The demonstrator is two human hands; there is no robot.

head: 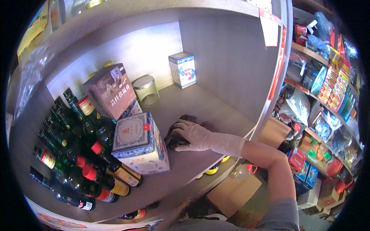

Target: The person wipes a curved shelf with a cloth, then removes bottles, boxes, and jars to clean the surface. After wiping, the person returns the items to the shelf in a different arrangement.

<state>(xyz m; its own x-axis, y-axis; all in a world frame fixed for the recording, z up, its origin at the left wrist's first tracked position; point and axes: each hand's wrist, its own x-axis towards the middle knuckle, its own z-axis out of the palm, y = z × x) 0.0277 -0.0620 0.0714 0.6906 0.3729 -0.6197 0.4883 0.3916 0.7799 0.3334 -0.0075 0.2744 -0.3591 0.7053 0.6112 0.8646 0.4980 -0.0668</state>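
Observation:
My right hand (pixel 194 136), in a pale glove, presses a dark cloth (pixel 177 138) down onto the grey shelf board (pixel 185 166). Just left of the cloth stands a blue-and-white patterned box (pixel 141 144) with a red tab on its lid. Behind that box is a brown-purple carton (pixel 111 91) bearing writing. A clear jar with a pale lid (pixel 146 91) stands beside the carton. In the back corner is a smaller blue-and-white box (pixel 182 70). My left hand is out of view.
Several dark glass bottles (pixel 72 173) crowd the shelf's left side. An upright side panel (pixel 222 63) bounds it on the right. Below are a cardboard box (pixel 234 190) and a clear plastic jug with a red handle (pixel 244 173). Stocked shelves (pixel 310 92) with packaged goods stand further right.

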